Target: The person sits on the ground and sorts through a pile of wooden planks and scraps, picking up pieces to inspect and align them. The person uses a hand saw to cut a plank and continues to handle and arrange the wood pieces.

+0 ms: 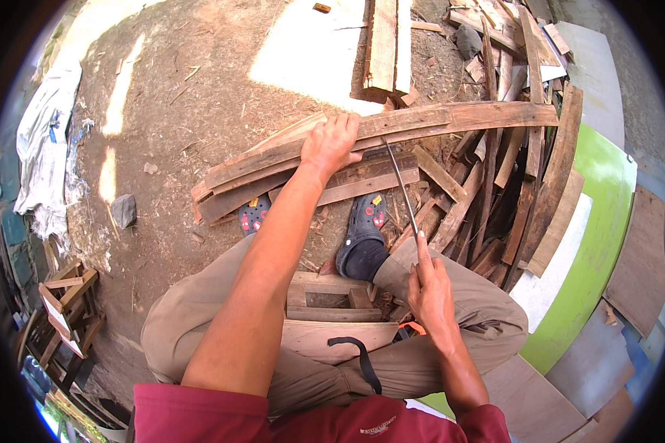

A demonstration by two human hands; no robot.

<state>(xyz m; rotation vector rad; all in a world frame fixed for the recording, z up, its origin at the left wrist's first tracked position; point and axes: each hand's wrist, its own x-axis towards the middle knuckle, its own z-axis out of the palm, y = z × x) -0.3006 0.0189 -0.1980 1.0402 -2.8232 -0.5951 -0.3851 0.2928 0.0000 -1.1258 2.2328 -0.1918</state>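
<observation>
A long wooden plank (451,116) lies crosswise ahead of me, over other boards and the scrap pile. My left hand (332,145) is closed over it near the middle, fingers across the upper face and thumb at the near edge. My right hand (431,294) grips a handsaw (400,179) at its near end, with the index finger stretched along it. Seen nearly edge-on, the saw's narrow blade slants up to the plank's near edge, right of my left hand; its teeth cannot be made out. Under the plank are shorter boards (369,179), close to my clogs (363,221).
Broken planks and offcuts (488,199) are heaped on the right, beside green and white sheets (598,221). Thick beams (380,52) lie at the far side. A small wooden frame (332,314) sits between my legs. A stone (124,210) and white sacks (44,148) are to the left.
</observation>
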